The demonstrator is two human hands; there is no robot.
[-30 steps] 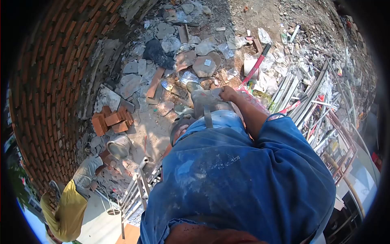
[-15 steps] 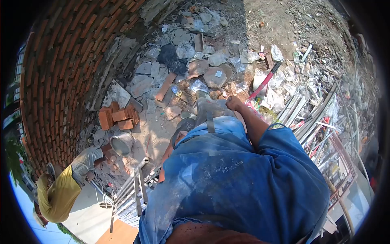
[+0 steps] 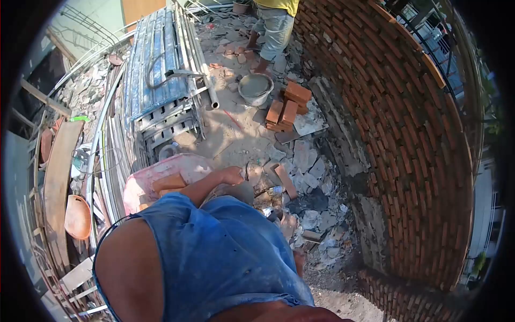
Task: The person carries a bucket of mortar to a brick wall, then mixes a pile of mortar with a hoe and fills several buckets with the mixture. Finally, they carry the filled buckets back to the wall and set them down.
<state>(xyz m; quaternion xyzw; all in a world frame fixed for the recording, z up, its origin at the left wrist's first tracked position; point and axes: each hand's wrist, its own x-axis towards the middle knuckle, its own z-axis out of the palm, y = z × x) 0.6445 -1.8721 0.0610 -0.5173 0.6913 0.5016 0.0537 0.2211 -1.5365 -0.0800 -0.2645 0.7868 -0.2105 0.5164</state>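
Observation:
My left hand (image 3: 232, 175) is closed in a fist beyond my blue shirt (image 3: 214, 236), near the right edge of a pinkish wheelbarrow tray (image 3: 147, 180). Whatever it holds, if anything, is hidden. The left forearm passes over the tray, where orange bricks (image 3: 167, 183) lie. Only a small patch of skin on my right side (image 3: 299, 260) shows beside the shirt; the right fingers are hidden.
A person in a yellow top (image 3: 282, 4) stands beyond a bucket of grey mix (image 3: 255, 89) and stacked bricks (image 3: 289, 110). A brick wall (image 3: 413, 161) curves along the right. Metal poles and a blue-white panel (image 3: 155, 70) lie left; rubble covers the ground.
The view has swung round, bringing the brick wall from left to right and the wheelbarrow tray into sight. My left arm now shows; the earlier visible right fist has dropped from sight.

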